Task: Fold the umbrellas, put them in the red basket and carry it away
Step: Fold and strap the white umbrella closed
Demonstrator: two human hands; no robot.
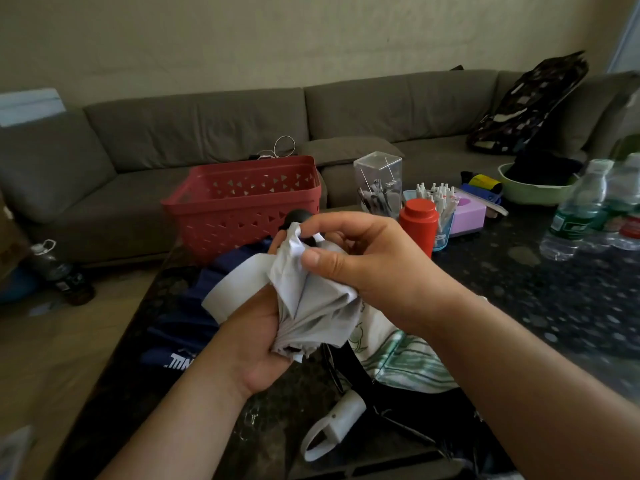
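Note:
I hold a pale grey collapsed umbrella (311,306) upright over the dark table. My left hand (252,344) is wrapped around its lower part. My right hand (360,258) pinches the fabric folds near its top, where a black tip pokes out. The red basket (242,202) stands empty at the table's far edge, just behind my hands. A navy umbrella (180,327) lies on the table under my left hand. A white and green striped umbrella (401,358) with a white handle (341,420) lies below my right forearm.
To the right on the speckled table (519,289) are a red bottle (417,223), a clear box (379,181), a cup of pens (440,209), a green bowl (533,192) and water bottles (581,209). A grey sofa (207,126) wraps behind. A dark bottle (59,268) stands on the floor at left.

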